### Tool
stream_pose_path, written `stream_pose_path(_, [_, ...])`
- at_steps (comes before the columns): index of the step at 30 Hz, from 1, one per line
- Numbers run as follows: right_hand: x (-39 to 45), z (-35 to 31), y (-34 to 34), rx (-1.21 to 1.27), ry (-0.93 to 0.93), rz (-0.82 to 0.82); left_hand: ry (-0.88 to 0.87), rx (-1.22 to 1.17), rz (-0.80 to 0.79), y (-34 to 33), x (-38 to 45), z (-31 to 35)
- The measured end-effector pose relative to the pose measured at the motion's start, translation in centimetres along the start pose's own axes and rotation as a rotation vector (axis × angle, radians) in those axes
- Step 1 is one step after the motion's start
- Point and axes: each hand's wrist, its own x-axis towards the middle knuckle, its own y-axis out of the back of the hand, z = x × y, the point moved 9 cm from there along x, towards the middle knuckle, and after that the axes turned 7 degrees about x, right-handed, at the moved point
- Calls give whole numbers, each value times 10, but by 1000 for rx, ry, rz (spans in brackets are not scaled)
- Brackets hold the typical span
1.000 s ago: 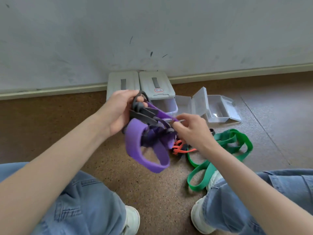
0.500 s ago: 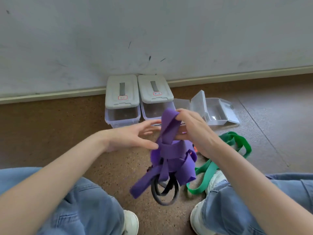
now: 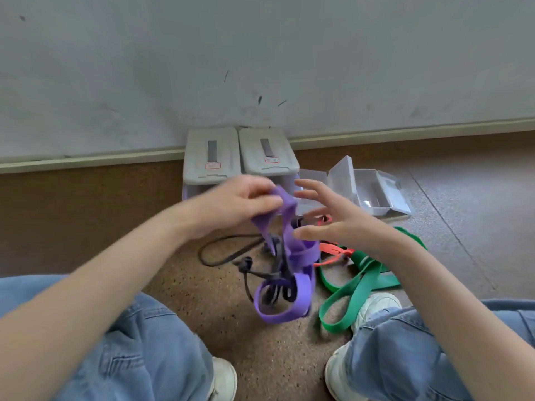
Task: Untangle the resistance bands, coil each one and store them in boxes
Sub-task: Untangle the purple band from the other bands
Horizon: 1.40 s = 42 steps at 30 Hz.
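From the head view, my left hand pinches the top of the purple band and holds it up, so the knotted mass hangs below that hand with a black band threaded through it, one black loop trailing on the floor under my left wrist. My right hand is spread, fingers straight, just beside the purple band; I cannot tell whether a fingertip touches it. The orange band and green band lie on the floor under my right forearm. Beyond both hands stand two lidded boxes; beyond my right hand sits an open clear box. I judge untangling is in hand: next, the right hand should draw the black band free of the purple loops.
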Motion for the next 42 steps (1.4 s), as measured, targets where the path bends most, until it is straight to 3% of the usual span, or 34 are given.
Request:
stream_pose_path(2, [2, -9, -12, -76, 99, -53, 27, 41, -102, -29, -1, 0])
stream_pose_path(5, [3, -13, -11, -186, 127, 41, 38, -49, -34, -21, 1, -2])
stream_pose_path(7, [1, -15, -2, 4, 125, 102, 14, -121, -2, -9, 2, -10])
stream_pose_path(9, [-2, -26, -1, 296, 168, 93, 20, -152, -105, -18, -2, -26])
stream_pose_path(11, [-6, -40, -6, 533, 247, 28, 113, -120, -227, -52, -8, -49])
stream_pose_path(13, [-9, -52, -4, 712, 310, 20, 129, -24, -192, -76, -7, -65])
stream_pose_path(16, [-8, -34, 33, 942, 276, 310, 160, -65, -25, -68, 0, -66])
stream_pose_path(18, [-6, -8, 48, 811, 112, 418, 224, -348, 127, -40, 5, -63])
stream_pose_path(19, [-6, 6, 46, 645, -3, 368, 243, -510, 211, -24, 5, -58])
stream_pose_path(22, [-5, 26, -25, 278, -140, -93, 257, -776, 322, 0, 6, -40])
stream_pose_path(23, [-4, 26, -45, 240, -89, -160, 263, -806, 331, 3, 6, -34])
stream_pose_path(24, [-1, 26, -52, 225, -34, -105, 272, -821, 348, 5, 6, -31])
stream_pose_path(26, [1, 29, -36, 290, -5, 142, 318, -771, 419, 18, 3, -40])
stream_pose_path(28, [-3, 36, -17, 425, -58, 291, 390, -624, 382, 24, -5, -53])
stream_pose_path(31, [-6, 36, -6, 621, -89, 322, 483, -403, 17, -21, -18, -68])
stream_pose_path(33, [-3, 34, -7, 699, -93, 308, 512, -394, -104, -52, -21, -75])
stream_pose_path(39, [-4, 34, -2, 957, -130, 249, 521, -772, 113, -55, -7, -87])
stream_pose_path(42, [-5, 33, -1, 858, -107, 223, 540, -762, 165, -54, -4, -94])
